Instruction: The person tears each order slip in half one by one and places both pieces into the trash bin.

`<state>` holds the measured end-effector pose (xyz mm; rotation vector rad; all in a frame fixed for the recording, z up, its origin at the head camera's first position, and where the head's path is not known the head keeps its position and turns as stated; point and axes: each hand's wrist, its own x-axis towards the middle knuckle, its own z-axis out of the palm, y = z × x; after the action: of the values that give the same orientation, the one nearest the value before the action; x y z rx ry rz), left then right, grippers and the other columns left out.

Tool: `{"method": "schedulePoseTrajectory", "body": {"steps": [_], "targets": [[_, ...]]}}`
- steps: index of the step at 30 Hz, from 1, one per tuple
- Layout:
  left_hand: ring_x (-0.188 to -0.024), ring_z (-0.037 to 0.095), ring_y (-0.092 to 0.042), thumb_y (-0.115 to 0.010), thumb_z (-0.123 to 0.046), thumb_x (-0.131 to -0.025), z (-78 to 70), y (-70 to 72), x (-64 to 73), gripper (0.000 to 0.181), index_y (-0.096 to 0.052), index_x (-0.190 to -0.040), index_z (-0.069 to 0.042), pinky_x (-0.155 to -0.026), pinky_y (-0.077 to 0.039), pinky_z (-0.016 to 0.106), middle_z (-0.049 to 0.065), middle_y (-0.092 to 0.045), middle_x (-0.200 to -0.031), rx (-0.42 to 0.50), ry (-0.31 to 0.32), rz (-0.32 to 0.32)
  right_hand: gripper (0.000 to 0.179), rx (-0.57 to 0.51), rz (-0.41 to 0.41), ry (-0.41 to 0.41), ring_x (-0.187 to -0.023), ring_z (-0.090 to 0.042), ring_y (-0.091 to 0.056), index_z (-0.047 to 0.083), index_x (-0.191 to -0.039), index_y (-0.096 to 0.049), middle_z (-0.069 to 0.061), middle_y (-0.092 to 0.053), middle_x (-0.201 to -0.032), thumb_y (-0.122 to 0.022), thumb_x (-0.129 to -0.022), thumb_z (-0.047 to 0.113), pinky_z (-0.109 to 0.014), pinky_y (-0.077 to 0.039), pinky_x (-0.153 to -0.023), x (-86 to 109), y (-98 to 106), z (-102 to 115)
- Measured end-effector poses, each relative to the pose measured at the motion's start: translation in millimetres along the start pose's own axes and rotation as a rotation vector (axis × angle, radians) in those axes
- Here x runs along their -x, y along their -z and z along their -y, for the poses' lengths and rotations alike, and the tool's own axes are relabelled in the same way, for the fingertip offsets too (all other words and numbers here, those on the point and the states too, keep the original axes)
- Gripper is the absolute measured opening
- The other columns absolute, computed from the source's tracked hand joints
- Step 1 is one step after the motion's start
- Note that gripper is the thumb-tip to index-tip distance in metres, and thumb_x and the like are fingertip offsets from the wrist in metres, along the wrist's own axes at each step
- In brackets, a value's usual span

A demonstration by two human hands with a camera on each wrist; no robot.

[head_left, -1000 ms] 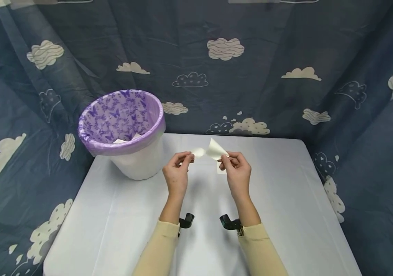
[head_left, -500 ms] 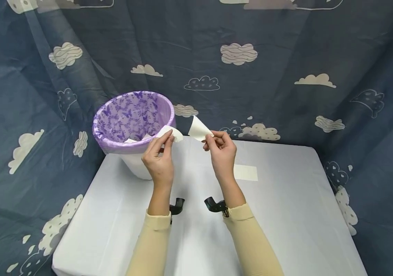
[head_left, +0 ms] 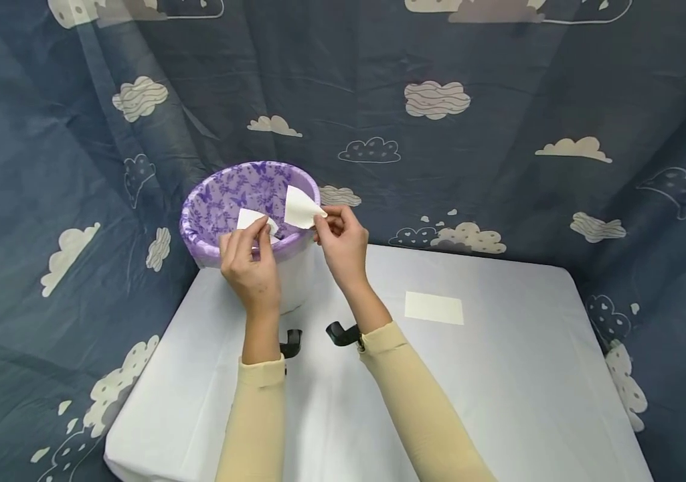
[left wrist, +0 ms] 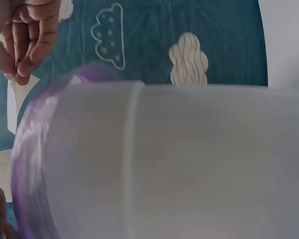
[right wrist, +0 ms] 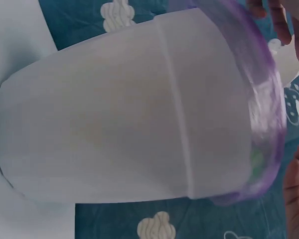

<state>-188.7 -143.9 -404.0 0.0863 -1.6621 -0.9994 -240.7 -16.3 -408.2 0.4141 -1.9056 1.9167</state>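
Observation:
My left hand (head_left: 252,271) pinches a small cream piece of paper (head_left: 252,217) between thumb and fingertips, over the near rim of the bin. To its right, my right hand (head_left: 343,244) pinches another cream paper piece (head_left: 302,209) by one corner, its free end pointing up and left above the bin's right rim. The white bin (head_left: 294,278) wears a purple butterfly-print liner (head_left: 258,184) folded over its rim. In the left wrist view, the bin's side (left wrist: 189,159) fills most of the frame, with the right hand (left wrist: 27,37) at upper left.
A cream rectangular sheet of paper (head_left: 434,308) lies flat on the white-covered table (head_left: 499,388), right of the arms. Dark blue cloth with cloud prints (head_left: 469,60) hangs behind the table and at both sides.
Both hands have moved left, each with its piece of paper, from above the middle of the table to over the bin. The sheet on the table, mostly hidden earlier, now shows fully.

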Motion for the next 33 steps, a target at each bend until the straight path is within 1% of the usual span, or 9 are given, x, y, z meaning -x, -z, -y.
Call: {"method": "schedulePoseTrajectory", "body": {"steps": [4, 7, 10, 14, 17, 20, 24, 29, 33], "targets": [[-0.090, 0.035, -0.058, -0.078, -0.012, -0.096, 3.1, -0.1, -0.7, 0.013, -0.083, -0.108, -0.010, -0.086, -0.036, 0.042, 0.011, -0.080, -0.095, -0.118, 0.004, 0.029, 0.018, 0.144, 0.022, 0.053, -0.062, -0.014, -0.064, -0.001, -0.116, -0.070, -0.017, -0.075, -0.082, -0.070, -0.099, 0.005, -0.018, -0.050, -0.059, -1.7, -6, -1], [-0.091, 0.034, -0.060, -0.077, -0.018, -0.098, 5.1, -0.7, 0.6, 0.015, -0.082, -0.110, -0.012, -0.088, -0.034, 0.048, 0.009, -0.081, -0.098, -0.177, 0.019, 0.067, 0.017, 0.231, 0.039, 0.071, -0.061, -0.014, -0.059, -0.001, -0.115, -0.071, -0.014, -0.073, -0.079, -0.069, -0.099, 0.005, -0.018, -0.044, -0.057, -2.2, -9, -1], [-0.091, 0.033, -0.059, -0.075, -0.025, -0.100, 5.8, -1.7, 2.7, 0.018, -0.081, -0.113, -0.013, -0.090, -0.033, 0.050, 0.009, -0.081, -0.099, -0.194, 0.037, 0.099, 0.019, 0.291, 0.050, 0.079, -0.059, -0.012, -0.054, -0.002, -0.115, -0.072, -0.013, -0.071, -0.076, -0.071, -0.097, 0.006, -0.019, -0.041, -0.057, -3.1, -12, 1], [-0.091, 0.032, -0.059, -0.073, -0.028, -0.102, 4.9, -2.8, 4.7, 0.022, -0.080, -0.117, -0.014, -0.094, -0.032, 0.051, 0.010, -0.081, -0.099, -0.188, 0.050, 0.114, 0.026, 0.343, 0.063, 0.082, -0.058, -0.010, -0.052, -0.001, -0.120, -0.073, -0.011, -0.070, -0.072, -0.074, -0.097, 0.010, -0.020, -0.040, -0.057, -4.7, -13, 3], [-0.092, 0.032, -0.060, -0.074, -0.028, -0.101, 4.5, -3.3, 5.6, 0.024, -0.080, -0.121, -0.016, -0.096, -0.032, 0.050, 0.009, -0.081, -0.101, -0.183, 0.061, 0.118, 0.029, 0.356, 0.070, 0.075, -0.058, -0.010, -0.053, 0.000, -0.123, -0.073, -0.010, -0.070, -0.073, -0.076, -0.097, 0.013, -0.020, -0.041, -0.058, -5.1, -13, 4], [-0.091, 0.031, -0.060, -0.074, -0.027, -0.101, 4.1, -3.4, 6.4, 0.025, -0.079, -0.123, -0.017, -0.096, -0.032, 0.050, 0.008, -0.082, -0.104, -0.179, 0.071, 0.125, 0.028, 0.340, 0.069, 0.070, -0.059, -0.010, -0.054, 0.000, -0.123, -0.073, -0.010, -0.070, -0.073, -0.076, -0.097, 0.012, -0.019, -0.041, -0.058, -3.7, -11, 3], [-0.091, 0.031, -0.060, -0.074, -0.027, -0.101, 3.3, -2.8, 6.9, 0.024, -0.080, -0.121, -0.015, -0.096, -0.031, 0.048, 0.008, -0.082, -0.103, -0.170, 0.073, 0.120, 0.026, 0.311, 0.067, 0.072, -0.058, -0.010, -0.053, -0.001, -0.121, -0.073, -0.011, -0.070, -0.073, -0.076, -0.097, 0.010, -0.018, -0.041, -0.057, -0.3, -7, 3], [-0.091, 0.032, -0.062, -0.073, -0.027, -0.101, 0.4, -1.3, 7.5, 0.023, -0.080, -0.117, -0.012, -0.094, -0.032, 0.043, 0.010, -0.081, -0.100, -0.145, 0.036, 0.114, 0.022, 0.299, 0.071, 0.069, -0.056, -0.010, -0.051, 0.001, -0.119, -0.073, -0.011, -0.069, -0.073, -0.073, -0.099, 0.009, -0.020, -0.039, -0.055, 5.8, 1, 3], [-0.091, 0.033, -0.063, -0.074, -0.024, -0.100, -8.2, -3.2, 11.3, 0.021, -0.079, -0.115, -0.010, -0.092, -0.034, 0.040, 0.013, -0.081, -0.099, -0.103, -0.015, 0.137, 0.021, 0.304, 0.055, 0.056, -0.056, -0.010, -0.052, 0.001, -0.118, -0.073, -0.011, -0.070, -0.073, -0.073, -0.100, 0.011, -0.020, -0.039, -0.056, 10.5, 15, 1]]}}
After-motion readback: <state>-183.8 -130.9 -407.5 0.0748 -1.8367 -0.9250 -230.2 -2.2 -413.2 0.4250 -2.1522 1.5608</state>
